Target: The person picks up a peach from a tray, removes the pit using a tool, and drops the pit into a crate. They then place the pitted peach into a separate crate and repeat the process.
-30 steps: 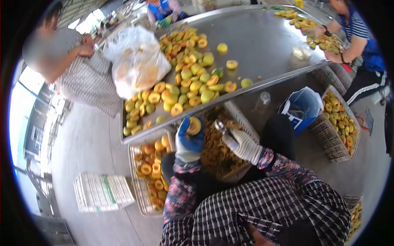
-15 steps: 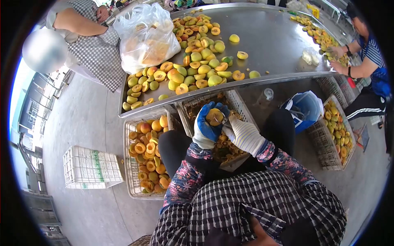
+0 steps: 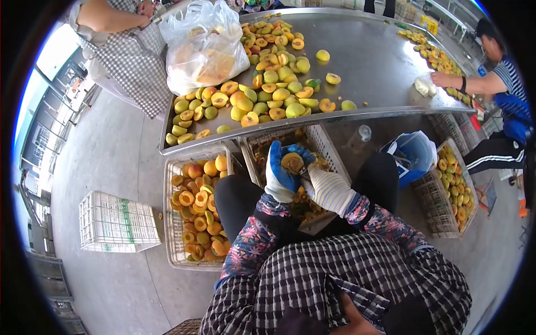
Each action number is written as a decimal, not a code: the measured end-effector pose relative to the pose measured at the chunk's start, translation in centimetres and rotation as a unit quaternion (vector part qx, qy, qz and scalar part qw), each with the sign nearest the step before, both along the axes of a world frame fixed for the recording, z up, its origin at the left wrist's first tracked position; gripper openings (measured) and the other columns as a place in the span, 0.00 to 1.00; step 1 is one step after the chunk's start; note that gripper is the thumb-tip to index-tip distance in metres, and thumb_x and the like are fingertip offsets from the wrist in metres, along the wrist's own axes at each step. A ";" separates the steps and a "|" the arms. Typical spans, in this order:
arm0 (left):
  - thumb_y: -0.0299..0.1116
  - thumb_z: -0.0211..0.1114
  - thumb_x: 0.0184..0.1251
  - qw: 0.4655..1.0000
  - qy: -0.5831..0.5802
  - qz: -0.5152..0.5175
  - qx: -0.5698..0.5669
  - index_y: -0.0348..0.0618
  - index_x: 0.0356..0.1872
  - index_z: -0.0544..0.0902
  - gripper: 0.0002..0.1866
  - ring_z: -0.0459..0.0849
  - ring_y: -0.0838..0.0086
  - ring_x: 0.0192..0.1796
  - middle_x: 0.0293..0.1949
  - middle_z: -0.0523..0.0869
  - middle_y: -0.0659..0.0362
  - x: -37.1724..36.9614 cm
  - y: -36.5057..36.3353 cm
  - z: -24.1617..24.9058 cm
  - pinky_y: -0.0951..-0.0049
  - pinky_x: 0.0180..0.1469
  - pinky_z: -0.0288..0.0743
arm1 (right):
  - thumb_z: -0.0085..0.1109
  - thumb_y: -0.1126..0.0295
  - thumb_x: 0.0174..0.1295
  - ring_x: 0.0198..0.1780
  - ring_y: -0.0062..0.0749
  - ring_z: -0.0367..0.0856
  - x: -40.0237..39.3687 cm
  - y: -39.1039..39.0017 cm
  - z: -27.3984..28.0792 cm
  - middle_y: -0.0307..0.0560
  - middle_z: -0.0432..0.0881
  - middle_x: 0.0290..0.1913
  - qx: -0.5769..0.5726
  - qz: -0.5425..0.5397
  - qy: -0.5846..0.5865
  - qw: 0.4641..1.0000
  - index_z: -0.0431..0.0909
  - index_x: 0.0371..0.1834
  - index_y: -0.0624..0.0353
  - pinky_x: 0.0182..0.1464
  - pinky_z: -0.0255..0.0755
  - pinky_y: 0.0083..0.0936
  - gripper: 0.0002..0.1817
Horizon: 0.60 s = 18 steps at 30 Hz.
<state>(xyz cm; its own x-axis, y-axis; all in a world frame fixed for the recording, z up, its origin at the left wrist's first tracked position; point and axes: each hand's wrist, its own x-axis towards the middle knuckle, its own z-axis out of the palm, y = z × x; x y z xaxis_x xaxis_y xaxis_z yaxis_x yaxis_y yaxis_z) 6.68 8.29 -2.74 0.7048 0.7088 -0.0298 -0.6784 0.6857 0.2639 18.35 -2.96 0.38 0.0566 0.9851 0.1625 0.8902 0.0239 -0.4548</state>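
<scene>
Right hand: striped knit glove pinching a metal tool (image 3: 305,174); its exact tip is unclear.
Left hand (image 3: 281,180): blue-coated glove, fingers curled around a fruit half.
Fruit half (image 3: 292,162): round, brownish-yellow, cupped at the centre, above the scrap crate (image 3: 329,146).
Slip risk: wet flesh or a loose grip could let it roll off the smooth coating.
Cut risk: a skidding tool could catch the left fingers, very close by.
Scrap crate: slatted plastic, ragged damp-looking pieces directly below; a dropped half could get lost there.
Fruit crate (image 3: 168,229): eight o'clock, pale lattice, heaped smooth halves; the top ones could tumble.
Tabletop (image 3: 368,61): twelve o'clock, shiny metal, raised rim.
Bag (image 3: 204,64): eleven o'clock, thin crinkled plastic, bulging.
</scene>
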 end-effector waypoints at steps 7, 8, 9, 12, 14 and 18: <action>0.53 0.51 0.79 0.982 0.162 0.092 0.043 0.38 0.40 0.78 0.24 0.85 0.56 0.45 0.38 0.83 0.51 -0.2 -1.9 2.8 0.52 0.55 0.81 | 0.58 0.62 0.68 0.36 0.58 0.85 0.1 0.1 0.3 0.65 0.83 0.33 -0.037 0.048 0.061 0.996 0.71 0.49 0.67 0.38 0.77 0.49 0.18; 0.53 0.51 0.79 0.982 0.160 0.091 0.035 0.38 0.40 0.78 0.25 0.85 0.58 0.43 0.38 0.84 0.51 -0.3 -1.9 2.6 0.54 0.55 0.81 | 0.57 0.61 0.68 0.38 0.58 0.85 0.3 0.2 -0.4 0.67 0.83 0.34 -0.037 0.067 0.084 0.993 0.71 0.50 0.68 0.40 0.76 0.50 0.19; 0.54 0.50 0.79 0.987 0.145 0.070 0.010 0.37 0.40 0.79 0.26 0.86 0.59 0.42 0.36 0.84 0.51 -0.3 -0.9 1.2 0.57 0.53 0.81 | 0.56 0.60 0.69 0.37 0.56 0.85 0.4 0.4 -1.3 0.66 0.82 0.34 -0.013 0.077 0.097 0.992 0.71 0.52 0.67 0.40 0.76 0.48 0.20; 0.55 0.50 0.80 0.988 0.140 0.060 0.024 0.36 0.40 0.80 0.27 0.86 0.61 0.41 0.34 0.85 0.51 -0.4 -0.5 0.7 0.61 0.51 0.82 | 0.54 0.60 0.72 0.32 0.51 0.83 0.6 0.7 -2.2 0.60 0.82 0.33 0.019 0.100 0.190 0.977 0.70 0.58 0.66 0.38 0.75 0.44 0.21; 0.55 0.50 0.80 0.980 0.171 0.087 0.057 0.36 0.40 0.80 0.27 0.86 0.61 0.41 0.34 0.85 0.52 -0.5 -0.6 1.6 0.61 0.51 0.82 | 0.52 0.59 0.74 0.28 0.45 0.80 -0.2 0.7 0.1 0.54 0.81 0.31 -0.044 0.092 0.319 0.942 0.69 0.62 0.64 0.36 0.74 0.40 0.22; 0.55 0.49 0.80 0.967 0.208 0.140 0.052 0.36 0.40 0.80 0.28 0.85 0.61 0.41 0.35 0.86 0.51 0.0 -1.2 2.6 0.62 0.52 0.81 | 0.51 0.58 0.76 0.32 0.41 0.80 -0.8 0.3 3.9 0.49 0.82 0.34 -0.252 0.005 0.491 0.834 0.68 0.65 0.62 0.41 0.74 0.37 0.23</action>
